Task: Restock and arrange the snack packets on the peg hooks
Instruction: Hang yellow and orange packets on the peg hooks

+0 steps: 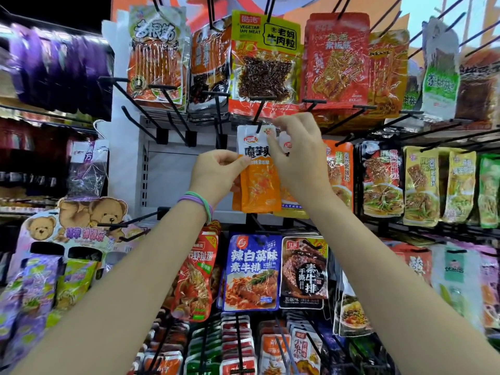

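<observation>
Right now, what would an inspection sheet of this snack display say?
Surface: white back panel with black peg hooks; several hooks at left are bare.
Job's things: orange-and-white packet at the tip of a hook, more packets behind it.
Clutter: blue packet and black packet hang below; yellow packet above.
Grips: left hand pinches the packet's left edge; right hand pinches its top.
Cables: nothing seen.
Surroundings: teddy bear display at left; purple packets upper left.
</observation>
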### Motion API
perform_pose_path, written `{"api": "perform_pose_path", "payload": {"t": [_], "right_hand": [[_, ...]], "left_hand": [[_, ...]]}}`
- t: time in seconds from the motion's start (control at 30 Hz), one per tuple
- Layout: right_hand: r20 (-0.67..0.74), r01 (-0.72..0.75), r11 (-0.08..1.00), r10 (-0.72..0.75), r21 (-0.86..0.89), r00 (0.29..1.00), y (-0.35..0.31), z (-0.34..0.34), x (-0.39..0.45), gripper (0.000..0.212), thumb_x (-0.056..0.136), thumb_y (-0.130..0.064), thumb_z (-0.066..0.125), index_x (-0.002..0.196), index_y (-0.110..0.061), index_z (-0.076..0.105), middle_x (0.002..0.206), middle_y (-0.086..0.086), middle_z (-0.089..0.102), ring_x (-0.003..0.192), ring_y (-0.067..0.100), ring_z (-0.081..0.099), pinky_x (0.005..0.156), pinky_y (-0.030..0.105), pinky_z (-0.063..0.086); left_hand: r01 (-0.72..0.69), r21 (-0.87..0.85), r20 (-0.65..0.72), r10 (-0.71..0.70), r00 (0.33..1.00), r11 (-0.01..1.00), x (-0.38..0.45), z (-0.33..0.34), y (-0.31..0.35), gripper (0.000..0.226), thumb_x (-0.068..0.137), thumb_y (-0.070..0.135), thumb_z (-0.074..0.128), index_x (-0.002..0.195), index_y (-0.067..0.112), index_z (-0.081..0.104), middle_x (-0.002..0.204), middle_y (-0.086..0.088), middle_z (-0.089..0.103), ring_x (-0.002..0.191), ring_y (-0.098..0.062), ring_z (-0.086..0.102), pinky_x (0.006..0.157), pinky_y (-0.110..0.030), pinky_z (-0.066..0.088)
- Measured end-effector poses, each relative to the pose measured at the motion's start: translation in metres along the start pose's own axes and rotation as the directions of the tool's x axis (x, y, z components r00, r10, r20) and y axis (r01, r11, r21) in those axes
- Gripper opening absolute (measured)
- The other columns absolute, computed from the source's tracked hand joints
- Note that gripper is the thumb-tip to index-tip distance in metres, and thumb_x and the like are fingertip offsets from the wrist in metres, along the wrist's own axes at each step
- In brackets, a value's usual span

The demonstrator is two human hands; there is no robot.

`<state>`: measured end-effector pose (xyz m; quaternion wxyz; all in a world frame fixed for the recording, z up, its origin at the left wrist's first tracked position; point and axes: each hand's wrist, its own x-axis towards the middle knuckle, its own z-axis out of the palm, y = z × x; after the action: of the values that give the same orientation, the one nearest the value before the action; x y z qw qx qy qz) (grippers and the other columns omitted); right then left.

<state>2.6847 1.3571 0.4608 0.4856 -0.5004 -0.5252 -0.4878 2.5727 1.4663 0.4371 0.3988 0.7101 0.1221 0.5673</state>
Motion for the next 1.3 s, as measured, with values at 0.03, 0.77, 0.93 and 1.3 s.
{"api": "perform_pose_path", "payload": {"t": [0.03,0.77,0.93,1.3], "right_hand": [[0.031,0.066,0.995,-0.064,-0.076,0.997,0.004,0.001,-0.004,0.032,0.094,-0.022,0.066,0.121,-0.004,0.065,0.118,0.013,0.059,0.109,0.026,0.056,0.092,0.038,0.048],[0.269,-0.08,0.977,0.133,-0.199,0.954,0.048,-0.16,-0.2,0.032,0.101,-0.024,0.05,0.115,-0.002,0.067,0.114,0.009,0.066,0.107,0.022,0.061,0.092,0.031,0.048],[0.361,-0.379,0.787,0.577,-0.487,0.733,0.086,-0.269,-0.376,0.029,0.099,-0.027,0.047,0.107,-0.006,0.066,0.095,0.006,0.061,0.082,0.022,0.058,0.071,0.037,0.048],[0.17,-0.497,0.023,0.952,-0.867,-0.253,0.052,-0.441,-0.656,0.039,0.098,-0.037,0.061,0.121,-0.005,0.063,0.117,0.018,0.064,0.109,0.037,0.059,0.087,0.043,0.047]], "left_hand": [[0.0,0.019,-0.003,0.0,1.0,1.0,0.0,-0.001,-0.001,0.014,0.095,0.024,0.072,0.083,0.019,0.071,0.076,-0.001,0.072,0.068,-0.016,0.067,0.063,-0.034,0.06],[-0.723,0.322,0.365,0.624,0.691,0.612,-0.151,0.089,-0.043,0.039,0.104,0.031,0.046,0.127,0.007,0.065,0.126,-0.009,0.065,0.12,-0.029,0.057,0.105,-0.042,0.041],[-0.67,0.102,0.688,0.434,0.582,0.736,-0.286,0.196,-0.121,0.035,0.101,0.03,0.051,0.119,0.006,0.069,0.119,-0.011,0.067,0.117,-0.026,0.053,0.106,-0.037,0.035],[-0.41,0.115,0.989,-0.141,-0.034,0.905,-0.54,0.304,-0.218,0.092,0.087,0.069,0.012,0.163,0.017,0.017,0.17,-0.002,0.016,0.155,-0.022,0.019,0.125,-0.041,0.018]]}}
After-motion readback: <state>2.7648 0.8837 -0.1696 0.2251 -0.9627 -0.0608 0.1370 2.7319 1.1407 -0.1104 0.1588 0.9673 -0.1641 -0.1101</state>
